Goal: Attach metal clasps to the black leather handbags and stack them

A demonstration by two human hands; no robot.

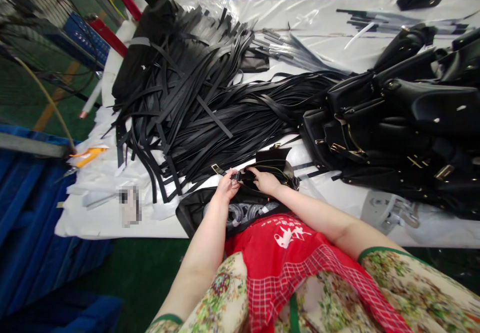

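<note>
A black handbag lies at the table's front edge, close against my red apron, with its upper part raised under my hands. My left hand pinches a short black strap end with a gold buckle just beyond the fingertips. Beside it, my right hand reaches into the bag's mouth, its fingers curled at the strap and partly hidden. Behind the right hand stands a black flap of the bag. Grey coiled pieces show inside the bag below my wrists.
Long black straps lie heaped across the table's middle and left. Finished-looking black bags are piled on the right. A clear plastic-covered metal part lies at the front right. Blue pallets stand left of the white table.
</note>
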